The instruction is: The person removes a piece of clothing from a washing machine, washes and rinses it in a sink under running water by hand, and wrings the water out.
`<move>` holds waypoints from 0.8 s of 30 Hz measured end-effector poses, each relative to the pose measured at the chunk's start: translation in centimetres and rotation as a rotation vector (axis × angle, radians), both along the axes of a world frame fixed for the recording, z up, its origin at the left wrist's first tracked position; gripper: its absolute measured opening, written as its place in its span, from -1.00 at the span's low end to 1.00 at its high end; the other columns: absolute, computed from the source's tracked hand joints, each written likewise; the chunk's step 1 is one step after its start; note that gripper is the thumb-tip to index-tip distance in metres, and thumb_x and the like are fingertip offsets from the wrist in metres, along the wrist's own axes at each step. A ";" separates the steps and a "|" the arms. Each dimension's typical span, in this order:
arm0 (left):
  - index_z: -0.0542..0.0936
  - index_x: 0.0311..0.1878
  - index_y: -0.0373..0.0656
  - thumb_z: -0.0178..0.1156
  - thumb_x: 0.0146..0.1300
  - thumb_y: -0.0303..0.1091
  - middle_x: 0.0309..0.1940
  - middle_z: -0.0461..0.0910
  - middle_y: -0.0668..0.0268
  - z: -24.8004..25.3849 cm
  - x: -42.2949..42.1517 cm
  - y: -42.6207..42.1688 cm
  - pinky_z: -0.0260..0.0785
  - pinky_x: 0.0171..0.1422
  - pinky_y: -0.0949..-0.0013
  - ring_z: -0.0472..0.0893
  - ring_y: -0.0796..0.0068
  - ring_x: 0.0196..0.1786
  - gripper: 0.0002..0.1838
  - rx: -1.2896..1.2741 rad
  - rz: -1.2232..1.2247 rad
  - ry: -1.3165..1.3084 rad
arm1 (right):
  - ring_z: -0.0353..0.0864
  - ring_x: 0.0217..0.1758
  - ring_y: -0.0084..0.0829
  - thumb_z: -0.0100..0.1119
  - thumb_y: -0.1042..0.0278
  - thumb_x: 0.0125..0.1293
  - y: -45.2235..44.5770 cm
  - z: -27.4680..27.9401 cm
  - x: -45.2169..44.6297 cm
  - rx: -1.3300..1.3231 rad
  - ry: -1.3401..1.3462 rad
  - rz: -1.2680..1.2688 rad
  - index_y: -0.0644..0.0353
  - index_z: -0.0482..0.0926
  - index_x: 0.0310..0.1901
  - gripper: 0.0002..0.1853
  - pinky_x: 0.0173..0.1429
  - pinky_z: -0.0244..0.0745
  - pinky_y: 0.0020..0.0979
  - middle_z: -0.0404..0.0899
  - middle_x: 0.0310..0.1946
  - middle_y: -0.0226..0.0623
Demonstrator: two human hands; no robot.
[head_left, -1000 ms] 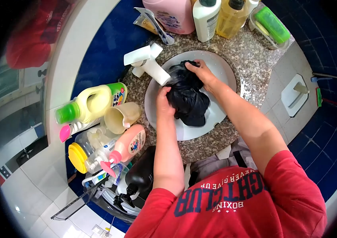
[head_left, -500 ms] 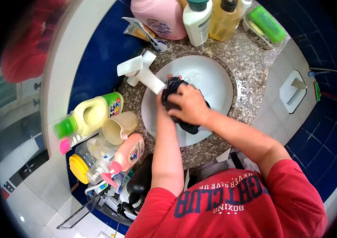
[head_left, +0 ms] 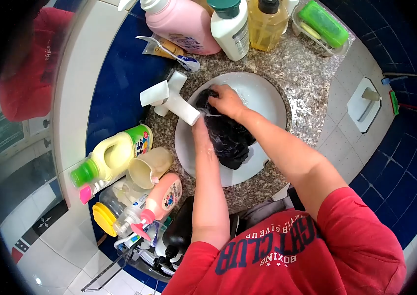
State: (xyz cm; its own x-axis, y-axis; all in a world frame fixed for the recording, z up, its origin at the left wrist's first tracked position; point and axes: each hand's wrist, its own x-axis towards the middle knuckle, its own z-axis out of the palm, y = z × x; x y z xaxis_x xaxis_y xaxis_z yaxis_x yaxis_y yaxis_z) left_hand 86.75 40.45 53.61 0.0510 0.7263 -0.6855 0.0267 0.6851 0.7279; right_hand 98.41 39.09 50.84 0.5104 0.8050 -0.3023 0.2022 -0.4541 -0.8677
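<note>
Wet black cloth (head_left: 228,140) hangs bunched in the white sink basin (head_left: 270,113), its lower part spread towards the near side. My right hand (head_left: 228,102) grips its upper end, fingers closed around the fabric. Close under the spout of the white faucet (head_left: 181,108) is my left hand (head_left: 200,129), against the cloth's left side. The spout and the cloth hide its fingers. A little water shows at the spout, by the cloth.
A pink jug (head_left: 184,27), a white bottle with a green cap (head_left: 230,34) and an amber pump bottle (head_left: 267,29) stand behind the basin. Left are a yellow detergent bottle (head_left: 112,152), a beige cup (head_left: 144,169) and a pink pump bottle (head_left: 164,196). A green brush (head_left: 324,22) lies in a container.
My right hand has moved up and back from the middle of the cloth to its upper end. The cloth, bunched before, now hangs more spread out. The view has shifted slightly.
</note>
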 end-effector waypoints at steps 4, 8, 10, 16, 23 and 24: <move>0.53 0.04 -0.27 -0.06 0.33 0.00 -0.01 0.54 0.08 -2.7 -1.7 1.0 0.44 0.14 0.16 0.55 0.16 0.02 -0.49 -0.061 0.273 -0.323 | 0.51 0.09 -0.01 0.32 0.15 0.01 -2.2 0.8 -0.6 0.308 -0.018 0.386 0.15 0.65 -0.05 -0.56 0.23 0.41 -0.23 0.52 0.06 -0.07; 0.48 0.05 -0.30 0.02 0.28 0.07 -0.09 0.55 0.13 -3.5 -2.6 0.7 0.47 0.01 0.21 0.57 0.22 -0.06 -0.44 -0.042 0.113 -0.674 | 0.40 0.07 -0.06 0.39 0.10 -0.04 -4.7 5.6 -2.8 0.397 -0.404 0.452 -0.03 0.68 -0.27 -0.72 0.11 0.43 -0.18 0.51 -0.03 -0.21; 0.48 0.04 -0.30 0.03 0.29 0.06 -0.11 0.55 0.14 -4.8 -2.8 1.1 0.47 -0.01 0.21 0.57 0.24 -0.09 -0.45 -0.086 0.021 -0.775 | 0.43 0.01 -0.08 0.39 0.14 -0.05 -4.6 6.2 -3.2 0.431 -0.437 0.450 0.01 0.67 -0.33 -0.76 0.01 0.45 -0.21 0.51 -0.12 -0.26; 0.48 0.02 -0.29 0.06 0.30 0.01 -0.16 0.55 0.18 -5.7 -2.5 1.7 0.47 -0.08 0.23 0.58 0.28 -0.16 -0.50 0.001 0.027 -0.393 | 0.50 -0.17 -0.10 0.27 0.14 0.05 -2.6 4.6 -4.0 0.334 -0.360 0.228 0.11 0.65 -0.37 -0.77 -0.16 0.51 -0.15 0.54 -0.26 -0.26; 0.50 0.04 -0.30 0.02 0.33 -0.10 -0.09 0.57 0.14 -1.7 -1.1 0.9 0.46 0.05 0.23 0.59 0.24 -0.05 -0.56 -0.007 0.084 -0.053 | 0.58 0.00 0.01 0.09 -0.06 0.21 1.3 2.6 -1.0 -0.084 0.104 0.177 0.16 0.65 -0.13 -0.56 0.08 0.45 -0.08 0.64 -0.14 0.00; 0.50 0.04 -0.30 0.02 0.33 -0.10 -0.09 0.57 0.14 -1.1 -1.2 0.5 0.46 0.05 0.23 0.59 0.24 -0.05 -0.56 -0.009 0.083 -0.051 | 0.57 0.03 0.03 0.09 -0.13 0.22 1.5 1.9 -0.4 -0.082 0.159 0.226 0.14 0.65 -0.08 -0.51 0.12 0.44 -0.09 0.63 -0.09 0.01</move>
